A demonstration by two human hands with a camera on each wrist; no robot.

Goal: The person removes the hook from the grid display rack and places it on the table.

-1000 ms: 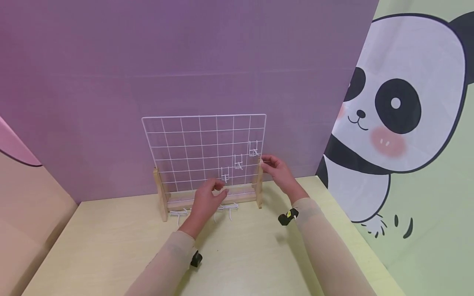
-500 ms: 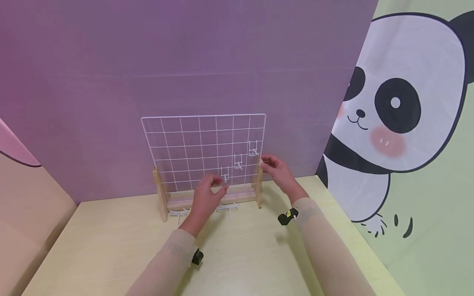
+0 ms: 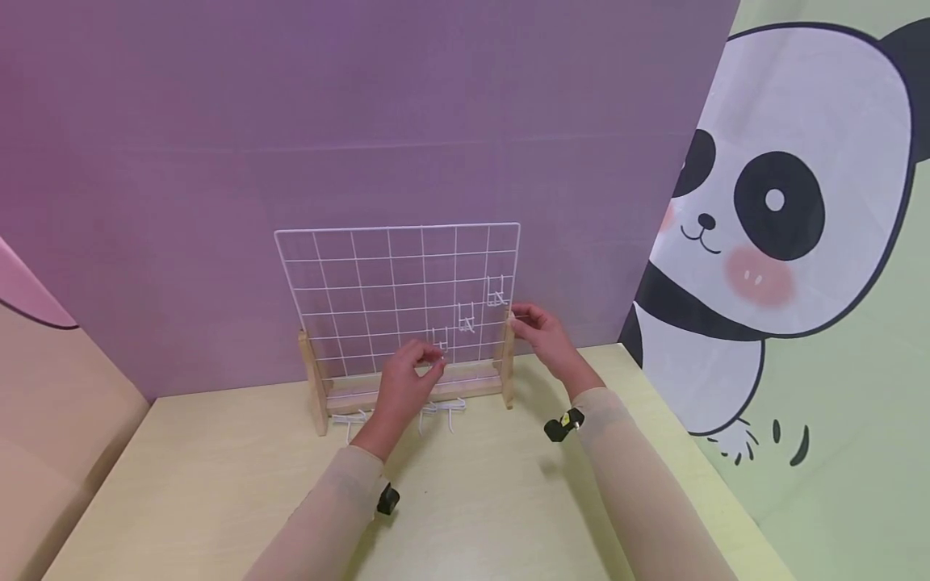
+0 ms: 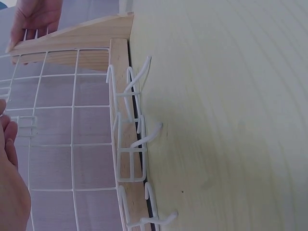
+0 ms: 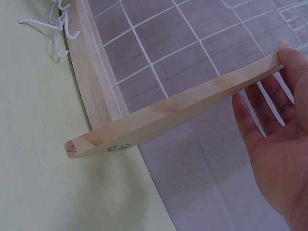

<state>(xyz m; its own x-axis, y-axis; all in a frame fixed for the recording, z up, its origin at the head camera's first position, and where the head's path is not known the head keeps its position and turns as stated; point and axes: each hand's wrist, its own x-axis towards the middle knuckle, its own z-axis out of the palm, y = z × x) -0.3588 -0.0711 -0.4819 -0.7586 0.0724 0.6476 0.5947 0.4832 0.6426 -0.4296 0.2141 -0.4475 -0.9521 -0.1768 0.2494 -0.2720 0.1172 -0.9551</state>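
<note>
A white wire grid panel (image 3: 378,286) stands upright in a wooden stand (image 3: 314,383) on the table. Three white hooks hang stepwise on its right part: an upper hook (image 3: 496,292), a middle hook (image 3: 467,319) and a lower hook (image 3: 440,339). With thumb and fingertips drawn together, my left hand (image 3: 408,387) pinches the lower hook's front end, which the fingers partly hide. My right hand (image 3: 546,339) grips the top of the stand's right upright (image 5: 192,103), thumb on one side and fingers on the other.
Several loose white hooks (image 4: 132,163) lie along the stand's bottom bar (image 4: 120,53). The pale wooden table (image 3: 479,500) meets a purple backdrop (image 3: 407,105) behind the grid. At the right is a wall with a panda picture (image 3: 814,202).
My left thumb and fingertips have closed together at the lower hook, and the hand has shifted up slightly. My right hand keeps its place on the upright.
</note>
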